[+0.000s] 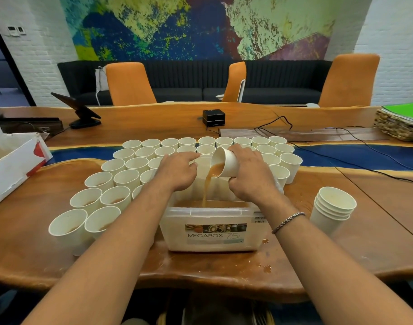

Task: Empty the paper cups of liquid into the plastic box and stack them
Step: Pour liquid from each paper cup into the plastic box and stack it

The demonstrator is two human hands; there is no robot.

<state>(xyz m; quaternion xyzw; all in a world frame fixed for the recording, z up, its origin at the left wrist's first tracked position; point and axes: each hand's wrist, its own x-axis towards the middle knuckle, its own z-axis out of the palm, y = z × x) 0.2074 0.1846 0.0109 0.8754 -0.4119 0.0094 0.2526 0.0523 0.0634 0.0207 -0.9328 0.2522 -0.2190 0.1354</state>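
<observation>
My right hand (pixel 250 174) grips a white paper cup (pixel 225 161) tipped over to the left, and brown liquid streams from it into the clear plastic box (pixel 212 231) labelled MEGABOX. The box holds brown liquid. My left hand (pixel 177 171) reaches over the box's far side with the forefinger stretched out toward the cups behind; whether it touches one I cannot tell. Several upright white cups (pixel 99 200) with brown liquid stand in rows to the left and behind the box. A stack of empty cups (pixel 333 208) stands right of the box.
Spilled brown drops (pixel 266 267) lie on the wooden table near the box's right front corner. A white cardboard box (pixel 10 165) sits at the left edge. A small black device (pixel 213 117), cables (pixel 341 158), a tablet stand (pixel 82 113) and a woven basket (pixel 397 124) lie farther back.
</observation>
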